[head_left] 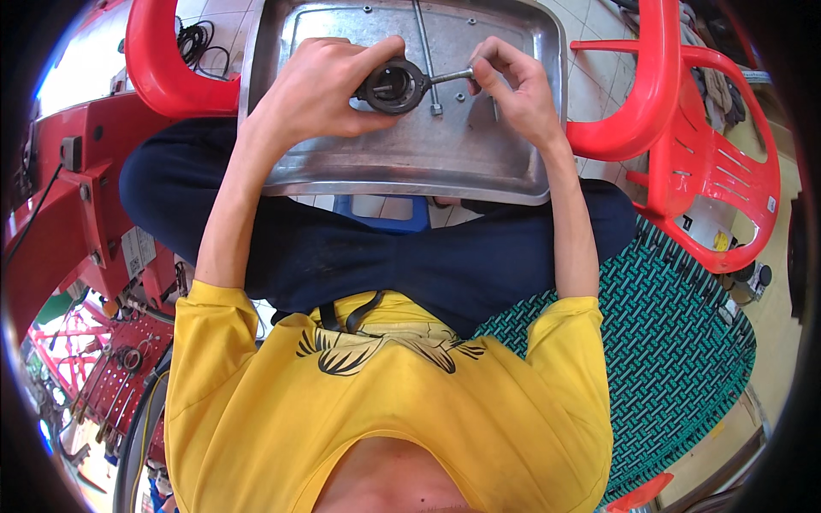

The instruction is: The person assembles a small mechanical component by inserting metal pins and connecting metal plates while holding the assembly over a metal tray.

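My left hand point(321, 90) is closed around a dark round metal ring part point(395, 86), thumb and fingers at its rim. The ring's opening faces up, and a short metal piece shows inside it. From the ring's right side a bolt point(448, 77) sticks out. My right hand point(516, 90) pinches the bolt's outer end between thumb and fingers. Both hands are above a metal tray point(342, 175). A long thin rod point(422, 38) lies in the tray behind the ring, with a nut point(436, 109) at its near end. Another small nut point(460, 97) lies beside it.
More nuts point(472, 21) lie toward the tray's far side. Red plastic chairs point(697, 162) stand to the right, and a red chair arm point(167, 68) flanks the tray's left. Red machinery point(94, 188) fills the left side. A blue stool point(380, 218) shows under the tray.
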The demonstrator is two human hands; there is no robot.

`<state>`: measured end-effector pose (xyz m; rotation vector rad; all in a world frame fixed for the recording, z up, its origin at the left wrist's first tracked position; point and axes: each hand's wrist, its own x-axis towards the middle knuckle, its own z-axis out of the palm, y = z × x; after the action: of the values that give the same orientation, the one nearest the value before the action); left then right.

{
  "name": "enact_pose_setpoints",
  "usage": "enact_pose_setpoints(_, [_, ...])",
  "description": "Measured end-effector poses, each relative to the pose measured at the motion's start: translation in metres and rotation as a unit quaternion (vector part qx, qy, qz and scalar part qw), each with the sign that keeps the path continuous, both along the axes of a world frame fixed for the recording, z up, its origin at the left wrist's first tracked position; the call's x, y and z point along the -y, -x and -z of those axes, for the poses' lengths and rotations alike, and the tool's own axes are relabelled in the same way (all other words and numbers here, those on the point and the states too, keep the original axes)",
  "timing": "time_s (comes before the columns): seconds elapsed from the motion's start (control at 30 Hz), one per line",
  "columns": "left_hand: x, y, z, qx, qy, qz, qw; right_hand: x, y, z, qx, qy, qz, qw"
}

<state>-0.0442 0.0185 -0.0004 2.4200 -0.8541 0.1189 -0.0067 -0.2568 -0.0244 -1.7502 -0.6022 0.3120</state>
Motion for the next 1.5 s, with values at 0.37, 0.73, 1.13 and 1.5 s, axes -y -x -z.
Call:
enact_pose_setpoints(0.37, [0.002,0.001,0.001,0.002,0.010,0.004,1.000,-0.001,0.002,-0.008,-0.060,0.045,-0.010,0.997])
enact_pose_setpoints(0.73, [0.002,0.000,0.002,0.010,-0.014,0.000,1.000,-0.003,0.007,0.001,-0.106,0.060,-0.012,0.993])
enact_pose_setpoints(1.13, [0.001,-0.003,0.001,-0.011,-0.027,-0.016,0.999,-0.002,0.006,-0.008,-0.049,0.027,-0.047,0.997])
enact_pose_setpoints(1.5, [0.000,-0.002,0.002,0.003,-0.031,-0.007,1.000,-0.006,0.005,-0.005,0.020,0.038,0.029,0.999])
